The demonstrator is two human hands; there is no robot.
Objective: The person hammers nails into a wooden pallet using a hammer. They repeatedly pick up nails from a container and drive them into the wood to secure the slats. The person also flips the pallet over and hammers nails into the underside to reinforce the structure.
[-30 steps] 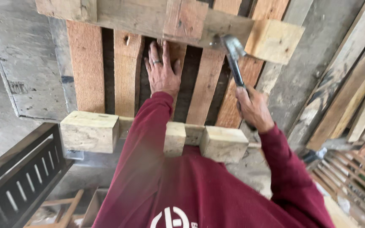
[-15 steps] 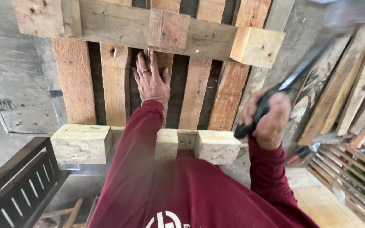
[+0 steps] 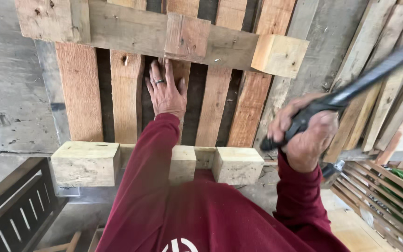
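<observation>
Dark gaps between the pallet slats (image 3: 126,100) lie open; wooden blocks (image 3: 86,163) bar the near edge, stacked boards (image 3: 397,93) crowd the right.

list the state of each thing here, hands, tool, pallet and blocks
left hand: flat on the pallet slats, fingers spread, ring on one finger
right hand: fist closed round the tool handle
dark long-handled tool: raised to the right, blurred, head out of view
weathered wooden pallet: lying bottom up, slats gapped, partly taken apart
pale square wooden block: on the pallet's near edge
</observation>
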